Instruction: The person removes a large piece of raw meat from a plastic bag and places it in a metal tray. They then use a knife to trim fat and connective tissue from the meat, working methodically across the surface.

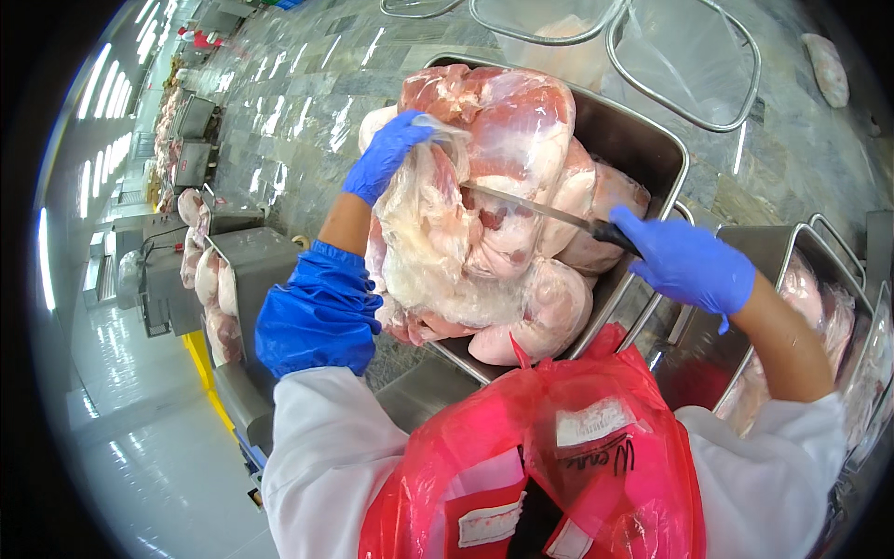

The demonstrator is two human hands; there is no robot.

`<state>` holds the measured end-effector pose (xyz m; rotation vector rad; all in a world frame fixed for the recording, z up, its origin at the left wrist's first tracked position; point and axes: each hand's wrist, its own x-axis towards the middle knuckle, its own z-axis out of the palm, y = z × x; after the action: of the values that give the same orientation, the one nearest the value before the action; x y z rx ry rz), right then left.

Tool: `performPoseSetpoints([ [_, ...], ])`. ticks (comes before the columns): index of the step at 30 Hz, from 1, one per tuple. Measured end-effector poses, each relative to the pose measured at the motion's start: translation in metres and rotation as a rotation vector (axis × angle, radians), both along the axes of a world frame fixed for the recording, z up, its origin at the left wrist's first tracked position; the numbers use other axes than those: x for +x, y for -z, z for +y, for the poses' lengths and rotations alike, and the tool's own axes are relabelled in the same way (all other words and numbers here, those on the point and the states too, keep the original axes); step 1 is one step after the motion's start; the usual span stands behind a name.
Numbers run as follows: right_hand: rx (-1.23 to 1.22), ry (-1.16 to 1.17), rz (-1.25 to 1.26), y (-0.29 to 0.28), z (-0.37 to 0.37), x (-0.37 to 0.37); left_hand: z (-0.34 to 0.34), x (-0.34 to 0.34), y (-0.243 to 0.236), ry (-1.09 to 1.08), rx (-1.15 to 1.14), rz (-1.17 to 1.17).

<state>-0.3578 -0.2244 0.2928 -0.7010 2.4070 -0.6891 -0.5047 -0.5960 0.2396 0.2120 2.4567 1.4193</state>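
Large pieces of raw meat (531, 121) with pale skin are heaped in a metal bin (633, 121) in front of me. My left hand (391, 154), in a blue glove, is closed on a clear plastic bag (445, 140) at the left of the heap. The crumpled plastic drapes down over the meat. In my right hand (689, 261), also gloved in blue, is the black handle of a knife (549, 212). Its long blade points left across the meat, and the tip lies by the plastic's edge; whether it cuts in cannot be told.
Metal hoops (736, 116) holding clear bags stand beyond the bin. To the right, another metal bin (792, 252) holds wrapped meat. One piece of meat (826, 70) lies on the wet tiled floor at the far right. More meat (216, 289) rests on steel equipment at left.
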Motion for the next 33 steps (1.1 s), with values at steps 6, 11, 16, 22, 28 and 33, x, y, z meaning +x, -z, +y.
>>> performPoseSetpoints([
  [6, -0.278, 0.259, -0.376, 0.048, 0.028, 0.059, 0.079, 0.025, -0.044, 0.47, -0.905, 0.12],
  [11, -0.395, 0.315, -0.461, 0.078, 0.037, 0.085, 0.09, 0.046, -0.026, 0.494, -1.474, 0.392],
  [16, -0.486, 0.396, -0.372, 0.101, 0.049, 0.088, 0.082, 0.067, 0.016, 0.317, -1.256, 0.754],
  [22, -0.662, 0.506, -0.157, 0.118, 0.034, 0.04, 0.092, 0.072, 0.01, 0.249, -1.157, 0.556],
  [28, -1.054, 0.455, 0.257, 0.113, -0.047, -0.056, 0.103, 0.086, 0.015, 0.029, -1.16, 0.542],
  [33, -1.208, 0.457, 0.274, 0.102, -0.126, -0.114, 0.099, 0.071, 0.006, -0.27, -0.87, 0.32],
])
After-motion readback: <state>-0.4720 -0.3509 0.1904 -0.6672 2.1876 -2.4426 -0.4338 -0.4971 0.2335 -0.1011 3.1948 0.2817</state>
